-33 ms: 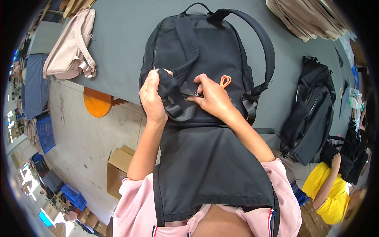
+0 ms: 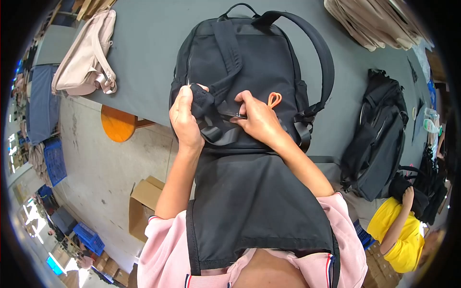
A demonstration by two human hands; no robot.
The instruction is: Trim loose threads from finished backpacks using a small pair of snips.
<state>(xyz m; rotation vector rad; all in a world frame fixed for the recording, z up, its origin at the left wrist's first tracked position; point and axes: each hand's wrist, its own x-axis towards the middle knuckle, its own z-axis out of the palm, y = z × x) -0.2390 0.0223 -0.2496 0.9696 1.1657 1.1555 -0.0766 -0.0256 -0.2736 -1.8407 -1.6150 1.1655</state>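
A black backpack (image 2: 254, 62) lies back side up on the grey table (image 2: 144, 43), its shoulder straps facing me. My left hand (image 2: 185, 117) grips the lower padded end of the left shoulder strap (image 2: 204, 103) near the pack's bottom edge. My right hand (image 2: 259, 122) pinches a small dark buckle or webbing end (image 2: 230, 115) right beside that strap end. A small orange loop (image 2: 274, 99) sticks out just above my right hand. The hands sit close together, almost touching.
A beige bag (image 2: 84, 57) lies at the table's left end. A second black backpack (image 2: 379, 139) lies to the right, and a beige stack (image 2: 379, 21) sits far right. An orange stool (image 2: 117, 124), a cardboard box (image 2: 144, 201) and blue crates (image 2: 55, 161) stand on the floor. A person in yellow (image 2: 398, 230) is at lower right.
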